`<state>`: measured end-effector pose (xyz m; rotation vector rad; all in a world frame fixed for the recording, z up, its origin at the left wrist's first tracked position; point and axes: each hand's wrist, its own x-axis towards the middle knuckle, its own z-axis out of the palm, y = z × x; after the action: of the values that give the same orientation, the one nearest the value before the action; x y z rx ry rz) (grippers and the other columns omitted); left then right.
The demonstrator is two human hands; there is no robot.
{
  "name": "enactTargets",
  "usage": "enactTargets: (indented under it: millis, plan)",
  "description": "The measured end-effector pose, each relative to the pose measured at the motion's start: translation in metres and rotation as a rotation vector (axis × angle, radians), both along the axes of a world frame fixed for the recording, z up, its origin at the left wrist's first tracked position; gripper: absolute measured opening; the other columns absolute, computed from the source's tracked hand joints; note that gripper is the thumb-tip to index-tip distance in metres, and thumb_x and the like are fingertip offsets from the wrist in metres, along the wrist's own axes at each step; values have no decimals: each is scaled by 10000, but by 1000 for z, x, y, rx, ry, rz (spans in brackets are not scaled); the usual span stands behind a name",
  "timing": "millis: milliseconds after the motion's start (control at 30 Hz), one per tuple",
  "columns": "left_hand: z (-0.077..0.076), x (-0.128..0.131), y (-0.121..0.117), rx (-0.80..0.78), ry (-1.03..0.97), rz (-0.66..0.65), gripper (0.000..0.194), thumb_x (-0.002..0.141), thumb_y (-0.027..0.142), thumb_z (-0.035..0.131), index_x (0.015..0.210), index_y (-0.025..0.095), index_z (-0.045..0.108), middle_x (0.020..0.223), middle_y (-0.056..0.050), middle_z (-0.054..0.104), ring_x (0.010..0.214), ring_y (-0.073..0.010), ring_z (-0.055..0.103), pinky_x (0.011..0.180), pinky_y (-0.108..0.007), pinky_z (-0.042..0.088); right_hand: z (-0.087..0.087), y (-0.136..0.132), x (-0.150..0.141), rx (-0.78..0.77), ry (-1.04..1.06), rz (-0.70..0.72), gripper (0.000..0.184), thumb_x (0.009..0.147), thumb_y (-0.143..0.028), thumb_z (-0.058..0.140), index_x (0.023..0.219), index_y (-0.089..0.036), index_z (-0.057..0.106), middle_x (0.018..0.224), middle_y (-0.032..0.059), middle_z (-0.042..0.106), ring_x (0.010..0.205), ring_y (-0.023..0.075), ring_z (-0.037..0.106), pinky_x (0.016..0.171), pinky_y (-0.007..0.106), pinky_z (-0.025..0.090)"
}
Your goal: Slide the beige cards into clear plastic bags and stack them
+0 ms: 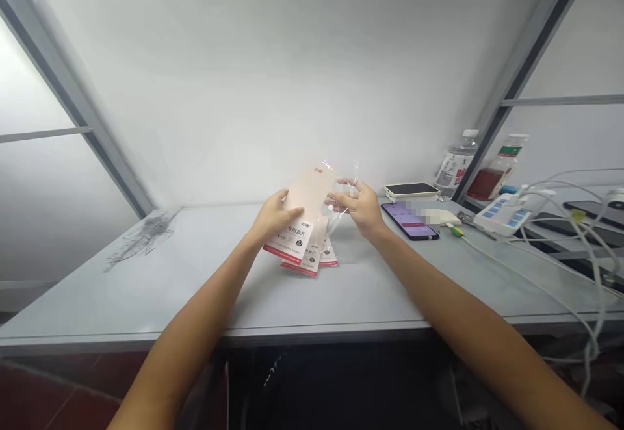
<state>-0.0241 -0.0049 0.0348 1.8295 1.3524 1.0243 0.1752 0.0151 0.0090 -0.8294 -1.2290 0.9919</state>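
My left hand (273,217) grips the lower part of a pale pink printed card packet (308,193) with a red bottom edge, held up above the table. My right hand (359,206) pinches a clear plastic sleeve (347,204), close to the packet's right side but apart from it. Below the hands, two similar packets (318,254) lie fanned on the grey table (205,274), partly hidden behind the raised packet.
To the right lie a phone with a lit screen (409,221) and a white phone (412,189). Behind them stand a water bottle (457,165) and a bottle of red liquid (493,169). A power strip (502,214) trails cables. Crumpled clear film (143,238) lies at left.
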Motion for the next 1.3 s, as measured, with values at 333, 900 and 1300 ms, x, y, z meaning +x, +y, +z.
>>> enactTargets:
  millis: [333,900,1300]
  plan:
    - [3,1,-2,-7,15,58,434,685,326,637,1082,172,553,944,-80,682,728,-202,656,584,-268,504,1,4,4,14,18,-28,515,593,-382,764,1004,-184,524,753,33,693,688,196,685,646,309,539]
    - [3,-4,-6,-93,12,-19,527,694,370,627,1177,202,501,965,-68,684,707,-200,667,557,-271,520,7,5,12,40,88,-102,485,610,-329,759,1007,-189,519,756,13,680,693,181,685,653,294,549]
    - [6,-6,-7,-59,-75,-146,545,725,393,620,1213,199,472,909,-87,685,677,-204,665,526,-283,527,6,8,13,-42,167,-61,439,612,-285,770,951,-196,505,798,17,697,702,183,685,689,302,565]
